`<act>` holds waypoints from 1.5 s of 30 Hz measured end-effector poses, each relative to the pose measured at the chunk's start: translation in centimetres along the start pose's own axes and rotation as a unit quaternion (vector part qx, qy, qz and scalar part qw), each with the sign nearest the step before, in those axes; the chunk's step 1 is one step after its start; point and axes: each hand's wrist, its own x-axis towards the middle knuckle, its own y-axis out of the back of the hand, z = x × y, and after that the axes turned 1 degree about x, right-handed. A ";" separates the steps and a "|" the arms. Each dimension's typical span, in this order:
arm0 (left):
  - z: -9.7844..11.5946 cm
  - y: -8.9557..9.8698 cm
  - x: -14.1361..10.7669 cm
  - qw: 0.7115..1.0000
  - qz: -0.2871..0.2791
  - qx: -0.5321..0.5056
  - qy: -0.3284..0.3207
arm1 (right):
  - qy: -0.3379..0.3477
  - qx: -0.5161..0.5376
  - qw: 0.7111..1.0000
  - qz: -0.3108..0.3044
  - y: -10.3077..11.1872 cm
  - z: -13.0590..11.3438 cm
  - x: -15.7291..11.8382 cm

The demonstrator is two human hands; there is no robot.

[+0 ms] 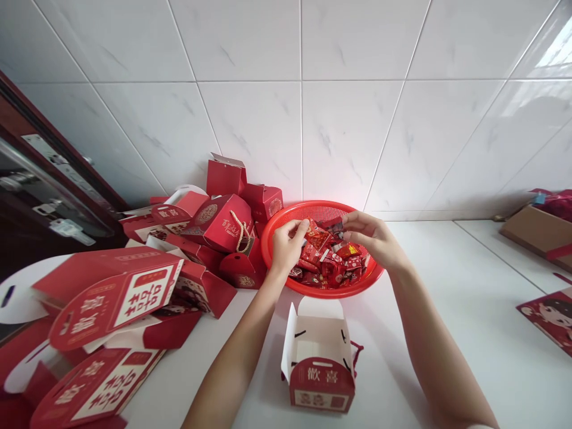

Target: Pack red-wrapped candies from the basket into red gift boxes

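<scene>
A red plastic basket (274,262) stands near the wall, heaped with wrapped candies (333,268) in red and dark foil. My left hand (288,245) reaches over its left rim, thumb and fingers closed at the edge of a red candy packet (318,236). From the right side, my right hand (373,237) has its fingers bent around a dark red wrapped candy (334,226); its thumb is mostly hidden. Just in front of the basket, between my forearms, an open red gift box (322,384) with a white inside sits upright; I see no candy in it.
Many red gift boxes (218,223) are piled on the left, next to a dark cabinet frame (53,155) with metal locks. A cardboard box (538,235) and another red printed box (549,319) lie at the right edge. White tiled wall (348,131) borders the white counter (447,280).
</scene>
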 end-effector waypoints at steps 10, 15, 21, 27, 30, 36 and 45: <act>0.0 -0.3 -0.7 0.995 -0.080 0.039 -0.048 | 0.053 -0.080 0.992 0.086 -2.4 1.7 1.1; 0.0 -0.2 -0.6 0.994 -0.080 0.059 -0.046 | 0.070 -0.182 0.973 0.119 -2.8 1.7 0.9; 0.1 -0.2 -0.5 0.995 -0.074 0.051 -0.031 | 0.092 -0.274 0.949 0.124 -3.7 1.0 0.4; 0.0 0.0 -0.6 0.994 -0.091 0.063 -0.025 | 0.112 -0.303 0.938 0.124 -4.0 0.9 0.3; -0.2 0.0 -0.6 0.992 -0.097 0.073 -0.026 | 0.118 -0.297 0.939 0.126 -4.1 1.0 0.3; -0.2 0.2 -0.6 0.994 -0.075 0.069 -0.041 | 0.111 -0.251 0.953 0.125 -4.3 1.1 0.3; 0.5 0.2 -0.9 0.996 -0.023 0.066 -0.057 | 0.077 -0.266 0.957 0.092 -4.6 1.5 0.3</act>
